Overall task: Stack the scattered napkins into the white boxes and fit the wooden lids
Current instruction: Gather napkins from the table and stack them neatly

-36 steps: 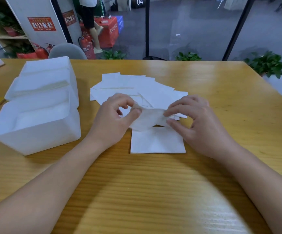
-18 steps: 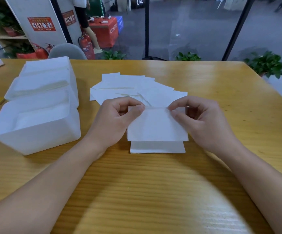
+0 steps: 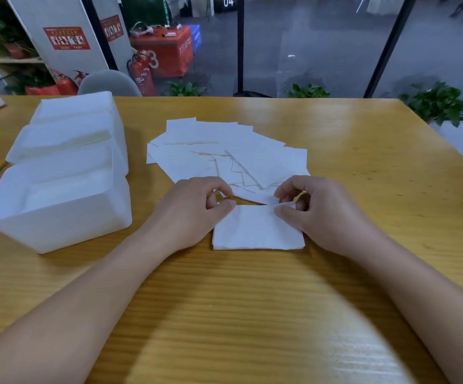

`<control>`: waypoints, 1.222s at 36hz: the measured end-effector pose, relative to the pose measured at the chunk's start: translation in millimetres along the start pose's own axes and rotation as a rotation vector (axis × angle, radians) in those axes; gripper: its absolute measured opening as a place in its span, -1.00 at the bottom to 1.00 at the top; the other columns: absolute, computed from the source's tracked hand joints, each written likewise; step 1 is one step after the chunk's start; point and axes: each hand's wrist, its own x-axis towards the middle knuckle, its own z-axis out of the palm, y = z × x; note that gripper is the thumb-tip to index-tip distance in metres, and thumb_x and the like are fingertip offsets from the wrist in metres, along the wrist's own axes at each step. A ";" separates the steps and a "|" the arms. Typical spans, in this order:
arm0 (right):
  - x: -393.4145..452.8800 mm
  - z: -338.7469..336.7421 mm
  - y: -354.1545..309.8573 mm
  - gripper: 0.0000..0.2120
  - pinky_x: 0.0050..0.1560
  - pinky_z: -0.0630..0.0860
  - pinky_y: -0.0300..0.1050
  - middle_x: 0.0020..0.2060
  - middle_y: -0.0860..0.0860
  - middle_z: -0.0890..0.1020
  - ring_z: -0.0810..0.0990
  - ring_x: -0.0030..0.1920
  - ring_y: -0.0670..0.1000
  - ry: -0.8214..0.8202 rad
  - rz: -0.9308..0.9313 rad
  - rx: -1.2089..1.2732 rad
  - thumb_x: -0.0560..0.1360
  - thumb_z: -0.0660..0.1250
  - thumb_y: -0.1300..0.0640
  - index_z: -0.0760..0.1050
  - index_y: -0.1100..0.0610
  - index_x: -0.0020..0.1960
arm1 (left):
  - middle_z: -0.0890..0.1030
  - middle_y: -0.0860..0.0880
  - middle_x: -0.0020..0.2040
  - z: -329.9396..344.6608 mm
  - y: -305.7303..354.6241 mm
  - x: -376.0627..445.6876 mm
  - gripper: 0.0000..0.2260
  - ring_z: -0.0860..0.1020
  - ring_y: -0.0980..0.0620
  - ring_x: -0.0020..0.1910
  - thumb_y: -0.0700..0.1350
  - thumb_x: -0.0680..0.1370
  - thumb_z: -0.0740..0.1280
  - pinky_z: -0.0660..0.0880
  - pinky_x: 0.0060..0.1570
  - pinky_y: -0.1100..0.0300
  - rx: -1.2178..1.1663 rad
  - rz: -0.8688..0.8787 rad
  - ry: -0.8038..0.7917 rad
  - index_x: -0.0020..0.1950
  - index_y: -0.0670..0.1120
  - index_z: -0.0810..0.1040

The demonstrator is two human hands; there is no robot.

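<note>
Both forearms reach in from the bottom corners and meet near the middle of the wooden table (image 3: 363,173). The left hand (image 3: 189,212) is curled, thumb and forefinger pinched on the far left corner of the top napkin (image 3: 255,225). The right hand (image 3: 321,214) mirrors it, thumb and fingers closed on the far right corner of the same sheet. The napkin lies nearly flat on a small neat stack (image 3: 258,246), whose edges show along its near side; whether the sheet rests fully on the stack cannot be told.

At 12 o'clock from the hands, just beyond the fingertips, the scattered napkins (image 3: 224,151) spread in an overlapping fan. At 9 o'clock stands a white box (image 3: 58,225), open-topped, near the left wrist but apart from it. Two more white boxes (image 3: 72,134) sit behind it toward 10 o'clock, touching one another in a row. Nothing lies between the hands and the nearest box. Beyond the table's far edge, at 11 o'clock, red fire extinguishers (image 3: 140,76) stand on the floor, and potted plants (image 3: 435,103) line the glass wall.
</note>
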 end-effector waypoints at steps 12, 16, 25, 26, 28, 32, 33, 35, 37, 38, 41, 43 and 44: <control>2.8 9.5 -0.4 -0.58 0.47 0.31 0.14 0.62 -0.20 0.35 0.31 0.40 0.05 -0.140 -0.192 -0.398 0.65 0.26 -0.31 0.56 -0.19 0.42 | 0.60 0.12 -0.21 6.4 1.3 -2.8 -0.92 0.50 0.17 -0.31 0.12 0.63 0.46 0.41 -0.25 0.27 -0.016 0.075 -0.031 0.11 0.21 0.68; 6.4 12.1 -1.6 -0.53 0.44 0.30 0.15 0.64 -0.22 0.30 0.31 0.39 0.04 -0.155 -0.203 -0.449 0.67 0.21 -0.34 0.49 -0.18 0.49 | 0.60 0.12 -0.18 5.6 1.1 -2.8 -0.89 0.52 0.18 -0.26 0.13 0.63 0.46 0.40 -0.26 0.31 0.002 0.084 -0.042 0.15 0.22 0.67; 5.1 10.1 -5.3 -0.48 0.45 0.34 0.04 0.50 -0.21 0.50 0.39 0.37 -0.07 -0.083 -0.242 -0.335 0.64 0.27 -0.31 0.56 -0.07 0.48 | 0.62 0.12 -0.17 6.9 1.5 -2.8 -0.85 0.55 0.13 -0.25 0.12 0.62 0.49 0.47 -0.19 0.26 -0.055 0.072 -0.005 0.18 0.22 0.66; 3.8 9.1 -6.9 -0.56 0.39 0.40 -0.03 0.43 -0.21 0.56 0.45 0.34 -0.10 -0.049 -0.254 -0.265 0.64 0.34 -0.25 0.63 -0.06 0.41 | 0.62 0.12 -0.14 7.2 1.9 -2.6 -0.83 0.56 0.12 -0.23 0.11 0.61 0.51 0.50 -0.17 0.23 -0.081 0.070 0.029 0.19 0.22 0.64; -0.4 7.1 -10.9 -0.78 0.17 0.52 -0.25 0.27 -0.21 0.65 0.59 0.23 -0.13 -0.010 -0.248 -0.047 0.62 0.48 -0.06 0.74 -0.03 0.23 | 0.58 0.15 -0.02 6.4 3.1 -1.9 -0.73 0.56 0.10 -0.12 0.07 0.58 0.55 0.52 -0.09 0.22 -0.072 0.085 0.115 0.24 0.22 0.59; -6.3 4.0 -14.5 -0.95 0.16 0.56 -0.15 0.01 -0.14 0.75 0.71 0.15 -0.02 0.008 -0.289 0.145 0.56 0.57 0.17 0.76 0.03 -0.05 | 0.43 0.19 0.22 3.5 2.3 1.0 -0.55 0.43 0.16 0.24 0.03 0.56 0.58 0.41 0.15 0.33 0.020 0.111 0.168 0.42 0.24 0.58; -6.2 3.4 -14.6 -0.93 0.18 0.56 -0.12 -0.03 -0.12 0.75 0.71 0.13 -0.01 0.018 -0.289 0.161 0.55 0.58 0.19 0.74 0.04 -0.07 | 0.43 0.19 0.24 3.5 0.3 1.9 -0.61 0.39 0.15 0.29 0.01 0.57 0.57 0.39 0.22 0.33 0.041 0.124 0.170 0.38 0.22 0.64; -4.9 2.1 -14.3 -0.89 0.18 0.56 -0.06 -0.08 -0.11 0.75 0.71 0.06 -0.02 0.037 -0.258 0.183 0.52 0.60 0.21 0.72 0.04 -0.09 | 0.49 0.21 0.23 4.2 -3.8 3.0 -0.82 0.35 0.13 0.34 0.00 0.61 0.53 0.36 0.32 0.26 0.071 0.146 0.159 0.21 0.19 0.73; -3.0 1.4 -13.0 -0.85 0.16 0.56 -0.02 -0.12 -0.10 0.73 0.68 0.01 -0.01 0.051 -0.222 0.181 0.51 0.61 0.21 0.67 0.02 -0.09 | 0.56 0.26 0.19 4.1 -5.9 3.3 -0.94 0.37 0.14 0.35 0.01 0.66 0.47 0.37 0.35 0.19 0.070 0.143 0.127 0.08 0.18 0.73; -2.4 0.7 -12.9 -0.81 0.14 0.58 -0.02 -0.12 -0.10 0.72 0.67 0.00 -0.01 0.052 -0.211 0.178 0.49 0.62 0.20 0.64 0.00 -0.06 | 0.59 0.27 0.16 3.9 -6.0 3.4 -0.94 0.39 0.15 0.34 0.01 0.67 0.45 0.39 0.35 0.17 0.065 0.146 0.118 0.07 0.18 0.71; -2.2 1.1 -11.0 -0.67 0.10 0.56 -0.16 -0.11 -0.09 0.69 0.66 0.00 -0.01 0.019 -0.193 0.179 0.48 0.64 0.18 0.57 -0.05 0.11 | 0.64 0.26 0.09 2.8 -1.8 2.8 -0.94 0.44 0.18 0.28 0.00 0.70 0.40 0.40 0.30 0.16 0.060 0.171 0.122 0.07 0.16 0.66; -2.9 3.7 -9.6 -0.67 0.05 0.52 -0.24 -0.12 -0.10 0.68 0.64 -0.01 -0.03 0.034 -0.210 0.135 0.51 0.62 0.14 0.61 -0.09 0.18 | 0.65 0.25 0.05 2.4 1.9 1.3 -0.93 0.47 0.19 0.24 0.01 0.71 0.37 0.38 0.28 0.18 0.068 0.189 0.123 0.07 0.16 0.63; -3.2 5.2 -10.3 -0.74 0.01 0.51 -0.26 -0.14 -0.10 0.67 0.62 -0.03 -0.05 0.058 -0.223 0.116 0.53 0.61 0.11 0.65 -0.07 0.15 | 0.65 0.25 0.03 2.7 3.5 0.6 -0.93 0.48 0.18 0.22 0.01 0.72 0.37 0.38 0.27 0.20 0.070 0.196 0.122 0.06 0.16 0.62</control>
